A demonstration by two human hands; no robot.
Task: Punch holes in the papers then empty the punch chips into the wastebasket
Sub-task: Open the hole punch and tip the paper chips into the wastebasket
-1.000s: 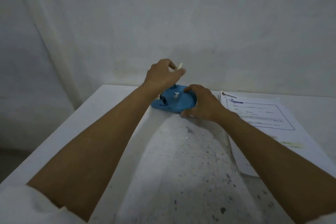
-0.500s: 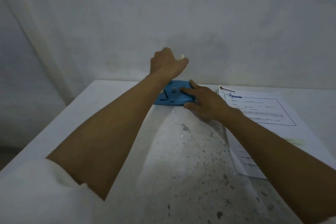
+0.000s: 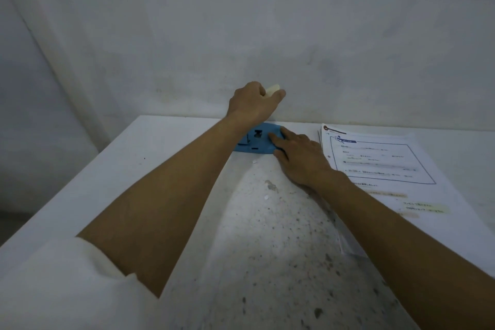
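A blue hole punch lies flat on the white table near the wall, dark slots showing on its upper face. My right hand holds its right end down, fingers laid over it and thumb at its front edge. My left hand is raised just above and behind the punch, closed around a small pale cream piece whose end sticks out past my fingers. A stack of printed papers lies to the right of the punch, beside my right hand.
Two small white paper chips lie on the speckled part of the tabletop in front of the punch. A plain wall stands right behind the table. The table's left edge drops to the floor.
My left hand has lifted away from the punch towards the wall with the pale piece in it. My right hand's fingers have flattened onto the punch.
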